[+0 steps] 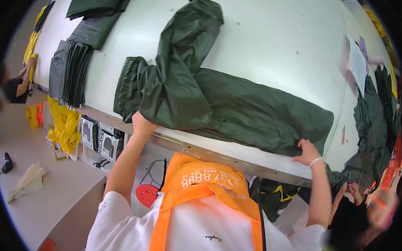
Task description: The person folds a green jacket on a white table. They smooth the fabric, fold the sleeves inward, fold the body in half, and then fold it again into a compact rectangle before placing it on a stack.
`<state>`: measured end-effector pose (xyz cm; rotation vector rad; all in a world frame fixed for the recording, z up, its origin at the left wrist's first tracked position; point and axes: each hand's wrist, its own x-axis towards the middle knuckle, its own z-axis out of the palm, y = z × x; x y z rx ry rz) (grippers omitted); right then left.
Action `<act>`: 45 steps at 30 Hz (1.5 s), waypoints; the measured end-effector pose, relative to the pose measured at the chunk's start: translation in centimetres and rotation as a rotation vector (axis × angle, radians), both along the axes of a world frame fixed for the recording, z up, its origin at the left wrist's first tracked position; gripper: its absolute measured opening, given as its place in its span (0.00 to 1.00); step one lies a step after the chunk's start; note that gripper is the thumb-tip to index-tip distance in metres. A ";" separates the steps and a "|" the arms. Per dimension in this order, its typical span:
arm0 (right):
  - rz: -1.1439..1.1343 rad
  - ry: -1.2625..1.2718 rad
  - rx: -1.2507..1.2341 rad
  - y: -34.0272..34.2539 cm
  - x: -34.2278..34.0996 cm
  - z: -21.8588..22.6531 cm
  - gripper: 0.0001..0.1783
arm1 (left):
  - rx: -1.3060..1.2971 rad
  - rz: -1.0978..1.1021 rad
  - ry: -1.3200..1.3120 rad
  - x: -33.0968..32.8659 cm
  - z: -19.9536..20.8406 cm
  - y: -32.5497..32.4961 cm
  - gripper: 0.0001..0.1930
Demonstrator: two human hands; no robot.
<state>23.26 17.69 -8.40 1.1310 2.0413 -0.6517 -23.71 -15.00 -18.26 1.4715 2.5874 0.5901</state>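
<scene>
A dark green waterproof garment, by its shape a pair of rain trousers, lies on the white table. One long part runs to the right along the near edge, and another is turned up toward the far side. Its left end is gathered. At the lower left edge of the fabric, my left hand grips it, with the fingertips partly hidden. My right hand holds the lower right corner, fingers bent over the cloth and thumb near the table edge.
Folded dark green stacks stand at the left. Packaged goods and yellow cloth hang below the table edge. A paper sheet and dark green garments lie at the right. Co-workers are at the far left and lower right.
</scene>
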 end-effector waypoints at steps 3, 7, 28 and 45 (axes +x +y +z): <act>0.161 0.240 -0.266 5.8 -12.0 4.9 0.34 | -0.008 0.003 -0.073 -0.3 -0.3 -0.2 0.18; 0.049 0.917 0.066 8.3 -35.0 5.0 0.24 | -0.070 0.010 -0.300 -1.2 0.6 -0.4 0.19; -0.757 0.868 0.359 2.7 5.5 5.6 0.31 | 0.077 -0.304 -0.153 -3.5 10.0 4.1 0.13; -0.526 0.541 0.808 -1.8 -1.4 -0.4 0.16 | -0.008 -0.337 -0.013 -1.2 9.0 5.1 0.14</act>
